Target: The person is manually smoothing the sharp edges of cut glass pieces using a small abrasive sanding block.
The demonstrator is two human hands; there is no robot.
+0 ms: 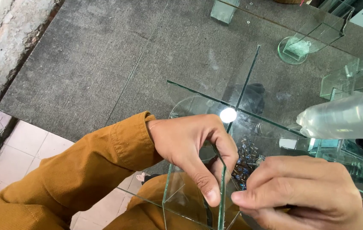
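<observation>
At the near edge of the grey table [83,64], the left hand [190,149] grips the top edge of an upright glass pane [190,200], thumb and fingers clamped over it; just right of the pane, the right hand [300,191] pinches small clips [245,164], fingers pressed together

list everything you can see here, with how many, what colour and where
glass box: one, clear, bottom centre, held upright by both hands
glass panes: several, clear with green edges, centre
round glass disc: one, clear green, top right
glass stands: a few, clear, right edge
tube: one, translucent white, right, lying sideways
small clips: a pile, blue and silver, under the glass, centre
table: one, dark grey
floor tiles: pale, lower left
left hand: one, mustard sleeve, gripping the box edge
right hand: one, pinching at the box edge
</observation>
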